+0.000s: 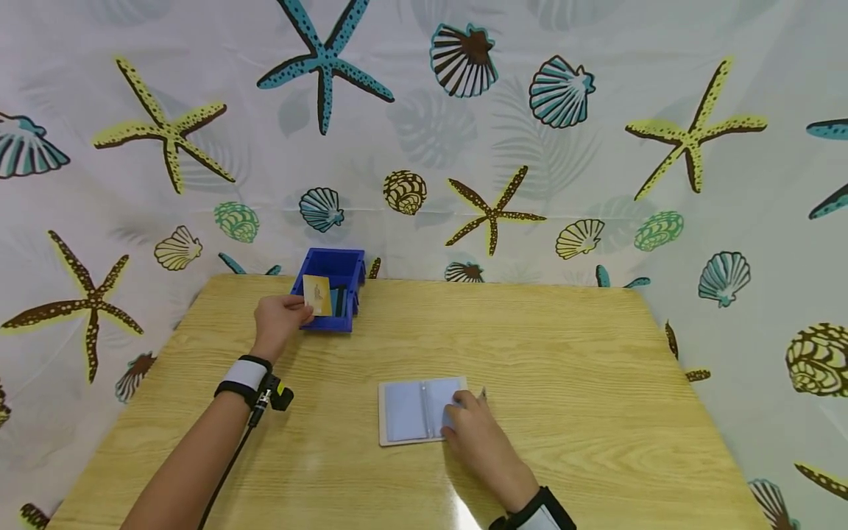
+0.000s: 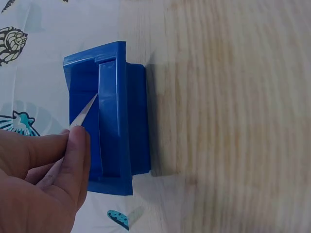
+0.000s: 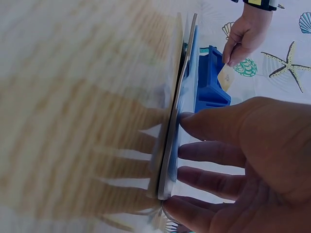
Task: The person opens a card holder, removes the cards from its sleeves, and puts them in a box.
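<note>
My left hand point(image 1: 277, 324) pinches a yellow-and-white card point(image 1: 318, 296) by its edge, held up over the blue plastic bin point(image 1: 336, 259). Seen from the left wrist, the card point(image 2: 83, 112) is nearly edge-on between thumb and fingers, overlapping the bin's opening. Dark, flat pieces lie inside the bin behind the card. Nearer the front of the table, a small album point(image 1: 405, 412) lies spread open with clear pale pages. My right hand point(image 1: 483, 442) rests with spread, slightly bent fingers on the album's right page and edge; the right wrist view shows the fingertips point(image 3: 187, 170) against it.
The wooden table point(image 1: 563, 353) reaches back to a hanging cloth point(image 1: 411, 125) printed with starfish and shells. The bin stands at the table's back left. A black cable point(image 1: 228, 464) runs along the left forearm from the wrist camera.
</note>
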Tool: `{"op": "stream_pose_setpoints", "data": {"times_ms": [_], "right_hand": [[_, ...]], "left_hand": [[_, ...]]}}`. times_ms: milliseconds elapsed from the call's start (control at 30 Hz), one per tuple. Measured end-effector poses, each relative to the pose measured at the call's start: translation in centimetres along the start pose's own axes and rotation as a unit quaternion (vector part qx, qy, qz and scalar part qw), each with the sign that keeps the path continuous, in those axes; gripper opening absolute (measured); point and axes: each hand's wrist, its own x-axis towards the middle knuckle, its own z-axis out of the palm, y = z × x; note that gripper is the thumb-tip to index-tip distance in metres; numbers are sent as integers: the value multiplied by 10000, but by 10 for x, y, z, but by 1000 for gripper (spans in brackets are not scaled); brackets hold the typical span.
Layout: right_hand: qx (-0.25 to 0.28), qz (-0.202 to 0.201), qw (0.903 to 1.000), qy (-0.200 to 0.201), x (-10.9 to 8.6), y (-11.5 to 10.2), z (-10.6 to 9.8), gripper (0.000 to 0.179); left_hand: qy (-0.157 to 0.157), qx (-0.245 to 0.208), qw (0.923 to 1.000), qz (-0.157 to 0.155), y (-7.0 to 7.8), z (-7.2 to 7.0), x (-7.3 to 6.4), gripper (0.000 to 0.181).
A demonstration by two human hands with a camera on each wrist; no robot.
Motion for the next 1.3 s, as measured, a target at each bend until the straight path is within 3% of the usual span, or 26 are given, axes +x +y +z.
{"op": "stream_pose_setpoints", "data": {"times_ms": [167,300,433,567,733,900,1133,1300], "right_hand": [[-53,-84,9999,-20,-1,-1,0,22],[-145,-163,9998,26,-1,-1,-3,21],[-216,-132,9997,-6,-2,-1,-3,21],[-145,-21,9999,-66,-3,-2,-4,21],[-52,0,10000,-27,0,-4,-4,20],[-87,-81,9999,3,4,-7,-2,20],[-153,-32,9999,-23,4,-10,-4,19],[-38,67,10000,-7,4,-5,-4,21]], "left_hand": [[88,701,9975,59,0,6,5,39],[314,1066,9927,479,4,9,-1,34],[433,1199,9862,1056,7,15,-25,29],[99,1181,9839,1338,7,29,-61,25],[-603,1009,9855,1227,3,52,-105,22],[-1210,826,9841,1003,-1,69,-134,21],[-1460,653,9841,778,-3,86,-149,31],[-1417,710,9834,878,-2,93,-151,46]]}}
